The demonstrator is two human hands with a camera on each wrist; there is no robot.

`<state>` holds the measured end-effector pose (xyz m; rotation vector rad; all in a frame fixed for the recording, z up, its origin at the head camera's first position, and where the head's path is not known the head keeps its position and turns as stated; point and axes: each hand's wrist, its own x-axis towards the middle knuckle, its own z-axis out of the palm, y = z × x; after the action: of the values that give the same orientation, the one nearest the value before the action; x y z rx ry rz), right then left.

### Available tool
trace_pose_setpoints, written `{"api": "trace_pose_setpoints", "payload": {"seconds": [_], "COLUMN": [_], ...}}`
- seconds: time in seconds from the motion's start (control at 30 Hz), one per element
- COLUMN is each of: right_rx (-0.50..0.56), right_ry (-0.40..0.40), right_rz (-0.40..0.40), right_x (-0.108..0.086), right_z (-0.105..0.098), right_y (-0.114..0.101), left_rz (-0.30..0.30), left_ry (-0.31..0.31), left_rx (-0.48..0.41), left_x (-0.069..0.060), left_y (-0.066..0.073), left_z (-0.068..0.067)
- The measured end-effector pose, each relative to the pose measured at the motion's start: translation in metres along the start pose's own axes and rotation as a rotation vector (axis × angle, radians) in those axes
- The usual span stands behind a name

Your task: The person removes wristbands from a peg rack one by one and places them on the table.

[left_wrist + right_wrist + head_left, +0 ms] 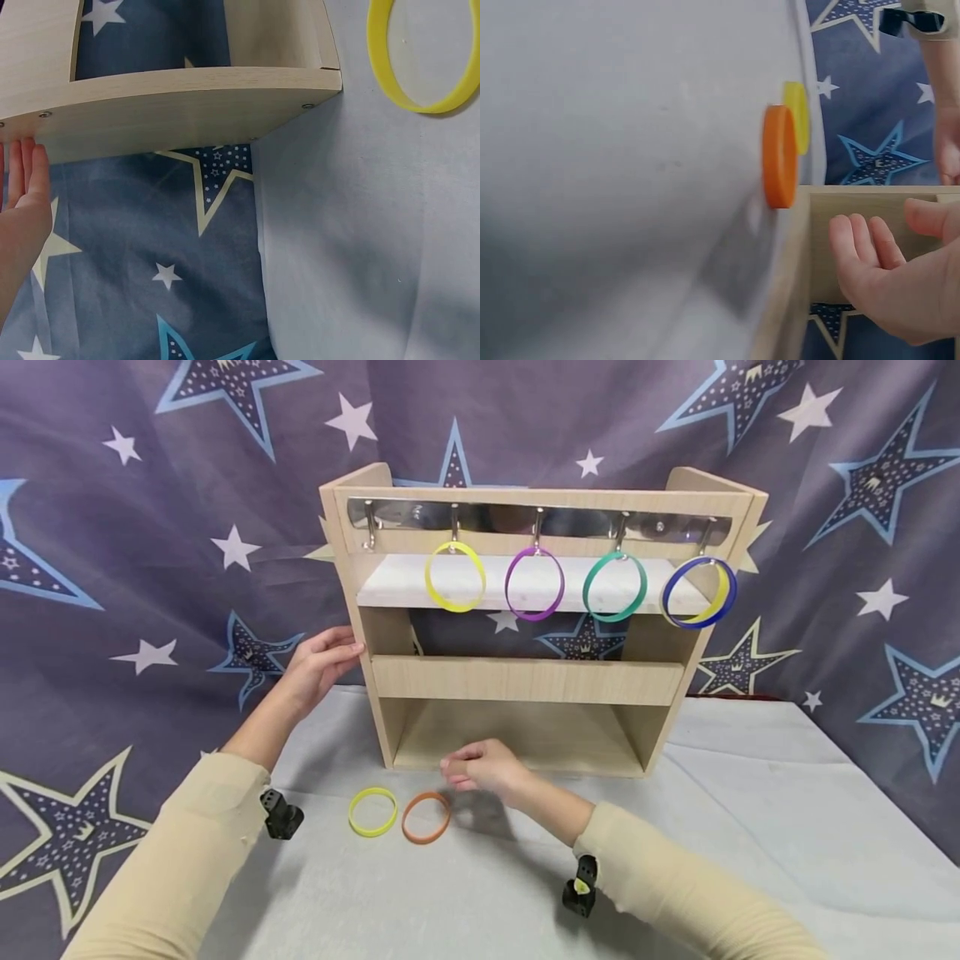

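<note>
Beige sleeves (pixel 180 852) flank an orange ring (pixel 424 841) lying on pale cloth (pixel 390 910) beside a yellow ring (pixel 372 834). Near it, the right hand (pixel 487 767) is empty, thumb apart from loosely bent fingers; the left hand (pixel 318 668), extended, touches the side of a wooden rack (pixel 525 679) whose hooks (pixel 538 518) carry more rings (pixel 534 617).

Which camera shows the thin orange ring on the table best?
The head view: the thin orange ring shows its whole loop there. The right wrist view has it nearly edge-on; the left wrist view doesn't show it.
</note>
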<state>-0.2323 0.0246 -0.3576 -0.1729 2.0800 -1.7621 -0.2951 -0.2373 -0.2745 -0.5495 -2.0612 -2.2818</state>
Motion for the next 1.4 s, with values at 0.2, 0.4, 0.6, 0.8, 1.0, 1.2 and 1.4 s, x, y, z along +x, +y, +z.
{"api": "trace_pose_setpoints", "payload": {"seconds": [0.2, 0.4, 0.6, 0.8, 1.0, 1.2, 1.4], "right_rx": [0.039, 0.056, 0.101, 0.153, 0.181, 0.196, 0.183], "right_ry": [0.001, 0.020, 0.039, 0.055, 0.084, 0.129, 0.153], "right_rz": [-0.044, -0.068, -0.088, -0.119, -0.151, -0.202, -0.251], "right_x": [-0.003, -0.007, -0.011, -0.016, -0.021, -0.023, -0.022], "right_z": [-0.007, -0.015, -0.021, -0.028, -0.034, -0.038, -0.040], "right_y": [-0.020, -0.041, -0.056, -0.066, -0.075, -0.083, -0.088], "left_rz": [0.004, 0.002, 0.004, 0.000, -0.002, -0.009, -0.020], "left_ry": [-0.001, 0.006, 0.004, 0.006, 0.005, 0.014, 0.019], "left_rx": [0.000, 0.010, -0.009, 0.002, -0.001, 0.012, 0.022], "left_x": [0.000, 0.000, 0.001, 0.000, -0.001, -0.001, -0.001], "left_y": [0.000, 0.001, 0.001, 0.000, 0.000, 0.001, 0.001], "left_z": [0.001, 0.001, 0.001, 0.002, 0.002, 0.002, 0.002]}}
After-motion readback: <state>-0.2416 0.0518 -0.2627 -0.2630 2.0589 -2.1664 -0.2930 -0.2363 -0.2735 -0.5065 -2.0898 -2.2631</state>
